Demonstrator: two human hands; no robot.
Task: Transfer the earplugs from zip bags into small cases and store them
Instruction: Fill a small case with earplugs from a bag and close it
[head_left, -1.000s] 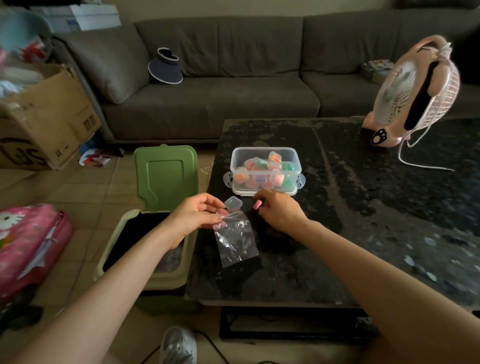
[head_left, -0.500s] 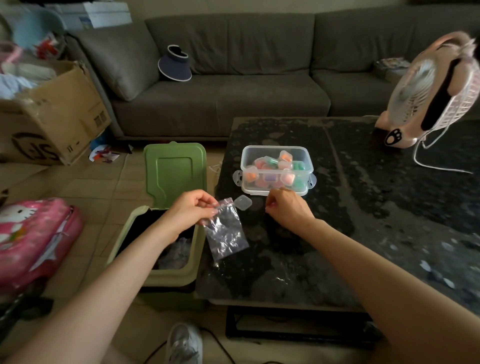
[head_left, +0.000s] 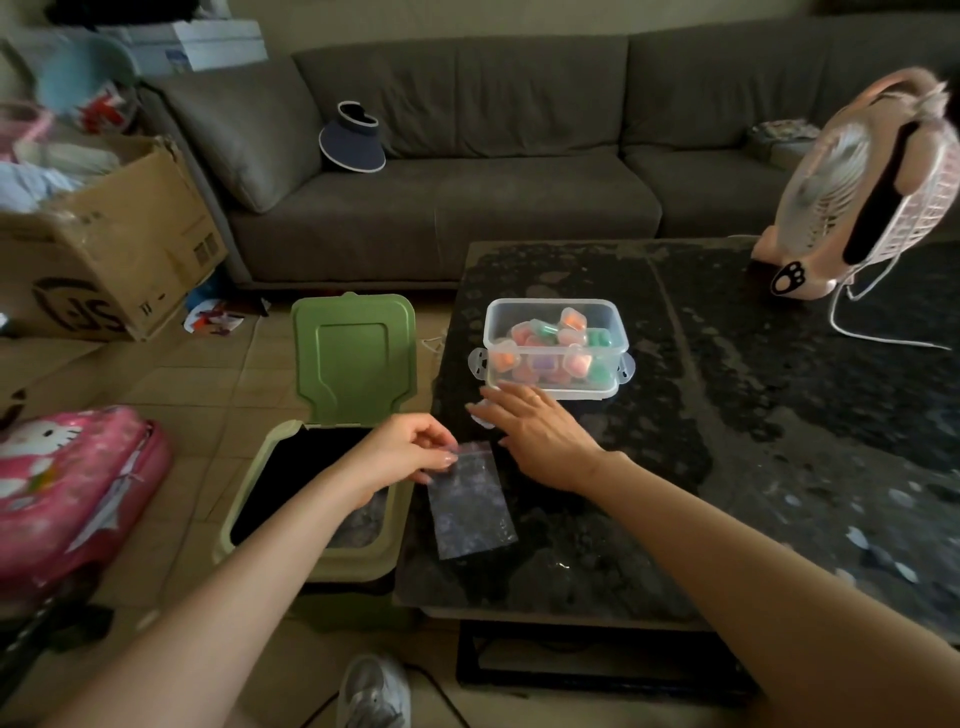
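My left hand pinches the top corner of a clear zip bag that hangs at the dark table's left edge. My right hand lies flat, fingers straight, over a small clear case on the table; only an edge of the case shows. Just behind my right hand stands a clear storage box holding several small cases with orange, pink, purple and green earplugs.
A green bin with its lid up stands on the floor against the black stone table. A pink fan sits at the table's far right. A sofa, a cardboard box and a pink bag surround the area.
My right hand has opened and moved left over the small case. The zip bag in my left hand has come lower, near the table edge. The pink earplug seen earlier is out of sight.
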